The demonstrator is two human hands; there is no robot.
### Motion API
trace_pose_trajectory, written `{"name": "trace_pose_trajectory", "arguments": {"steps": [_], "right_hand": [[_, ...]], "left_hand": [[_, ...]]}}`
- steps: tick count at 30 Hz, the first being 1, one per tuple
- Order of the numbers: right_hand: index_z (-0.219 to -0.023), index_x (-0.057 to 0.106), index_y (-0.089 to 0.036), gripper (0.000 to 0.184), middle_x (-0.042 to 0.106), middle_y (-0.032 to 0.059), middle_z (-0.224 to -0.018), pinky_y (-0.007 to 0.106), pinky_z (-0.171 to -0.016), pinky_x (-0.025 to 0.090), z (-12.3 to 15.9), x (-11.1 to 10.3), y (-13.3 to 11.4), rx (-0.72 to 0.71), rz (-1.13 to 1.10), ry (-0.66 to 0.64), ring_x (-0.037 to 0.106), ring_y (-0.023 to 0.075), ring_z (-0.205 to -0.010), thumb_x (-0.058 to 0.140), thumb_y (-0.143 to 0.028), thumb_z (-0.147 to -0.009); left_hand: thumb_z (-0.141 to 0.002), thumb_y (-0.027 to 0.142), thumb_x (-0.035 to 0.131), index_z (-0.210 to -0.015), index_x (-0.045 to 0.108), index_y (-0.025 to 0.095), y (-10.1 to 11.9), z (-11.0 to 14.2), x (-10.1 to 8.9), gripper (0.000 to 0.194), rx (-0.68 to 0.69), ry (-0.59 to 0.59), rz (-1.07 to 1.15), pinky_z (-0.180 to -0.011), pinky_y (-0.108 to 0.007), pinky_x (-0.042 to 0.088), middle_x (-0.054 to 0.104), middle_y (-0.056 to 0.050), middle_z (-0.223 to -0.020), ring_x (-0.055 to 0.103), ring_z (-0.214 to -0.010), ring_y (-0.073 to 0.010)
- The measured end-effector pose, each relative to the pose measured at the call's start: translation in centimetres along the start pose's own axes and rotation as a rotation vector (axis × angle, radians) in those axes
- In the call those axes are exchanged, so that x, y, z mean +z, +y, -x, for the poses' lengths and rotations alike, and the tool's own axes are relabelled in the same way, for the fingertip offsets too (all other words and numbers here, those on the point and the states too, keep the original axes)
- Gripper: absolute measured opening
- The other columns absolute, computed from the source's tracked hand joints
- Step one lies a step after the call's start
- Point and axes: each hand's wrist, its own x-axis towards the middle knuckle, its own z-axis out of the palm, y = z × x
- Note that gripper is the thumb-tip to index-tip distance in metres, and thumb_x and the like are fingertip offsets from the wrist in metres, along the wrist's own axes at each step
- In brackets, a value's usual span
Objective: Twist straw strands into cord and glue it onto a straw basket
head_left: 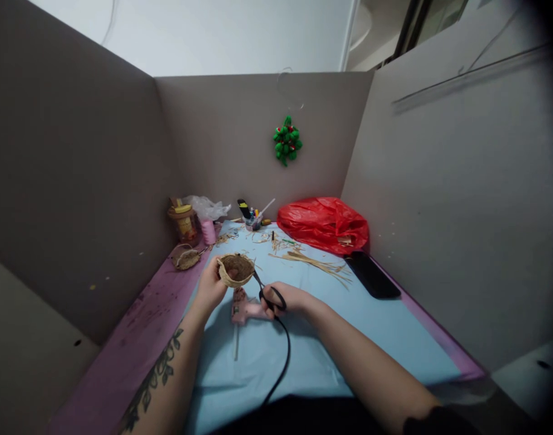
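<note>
My left hand [210, 287] is closed round a small woven straw basket [236, 269], held up with its opening toward me. My right hand [287, 298] grips black-handled scissors [271, 296], fingers through the loops, blades pointing up at the basket's right rim. Beneath both hands a pink glue gun [244, 310] lies on the light blue mat [371, 338], with its black cord [283, 356] trailing toward me.
Loose straw strips [319, 263] lie past the hands, a black phone [371, 275] to the right, a red plastic bag [324, 225] behind it. A jar [184, 222], pink spool [208, 231] and another woven piece [185, 258] stand left. Grey partitions wall three sides; green ornament [287, 141] hangs.
</note>
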Motion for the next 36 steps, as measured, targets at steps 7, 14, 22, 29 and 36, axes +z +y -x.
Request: {"name": "trace_pose_trajectory", "arguments": {"steps": [7, 14, 22, 29, 36], "right_hand": [[-0.049, 0.048, -0.016, 0.077, 0.046, 0.0001, -0.041, 0.022, -0.042, 0.033, 0.76, -0.61, -0.98, 0.024, 0.253, 0.043, 0.04, 0.0078, -0.038, 0.018, -0.084, -0.071], [-0.047, 0.045, -0.017, 0.07, 0.043, -0.0015, -0.039, 0.023, -0.043, 0.031, 0.76, -0.89, -0.85, 0.066, 0.308, 0.108, 0.038, 0.0085, -0.037, 0.021, -0.075, -0.079], [-0.053, 0.049, -0.016, 0.063, 0.049, -0.0014, -0.044, 0.021, -0.038, 0.028, 0.67, -0.69, -0.61, 0.058, 0.152, 0.08, 0.036, 0.0063, -0.036, 0.034, -0.073, -0.077], [-0.068, 0.053, -0.015, 0.07, 0.057, 0.0014, -0.052, 0.02, -0.032, 0.024, 0.89, -0.79, -0.98, 0.097, 0.012, -0.109, 0.033, 0.0051, -0.033, 0.036, -0.082, -0.067], [-0.05, 0.047, -0.015, 0.066, 0.046, -0.0014, -0.04, 0.02, -0.039, 0.03, 0.5, -0.78, -0.25, 0.058, 0.179, 0.141, 0.039, 0.0067, -0.037, 0.038, -0.077, -0.073]], "left_hand": [[-0.076, 0.028, 0.057, -0.089, 0.052, 0.017, 0.0, 0.13, -0.37, 0.018, 0.11, -0.01, -0.201, -0.065, -0.025, 0.042, 0.06, -0.002, -0.079, 0.056, -0.071, -0.0158], [-0.077, 0.028, 0.056, -0.09, 0.051, 0.017, -0.43, 0.03, -0.54, 0.017, 0.149, -0.001, -0.264, -0.062, -0.024, 0.042, 0.059, -0.001, -0.076, 0.055, -0.068, -0.0153], [-0.076, 0.028, 0.055, -0.087, 0.052, 0.017, 0.11, -0.05, -0.62, 0.016, 0.17, 0.001, -0.251, -0.061, -0.025, 0.043, 0.06, -0.002, -0.075, 0.056, -0.067, -0.015], [-0.076, 0.025, 0.056, -0.089, 0.052, 0.018, -0.28, 0.2, -0.62, 0.015, 0.186, -0.139, -0.258, -0.063, -0.024, 0.044, 0.061, -0.002, -0.079, 0.057, -0.07, -0.0147], [-0.073, 0.027, 0.06, -0.085, 0.053, 0.017, -0.18, -0.02, -0.73, 0.017, 0.104, -0.037, -0.14, -0.061, -0.024, 0.042, 0.059, 0.0, -0.073, 0.054, -0.066, -0.014]]}}
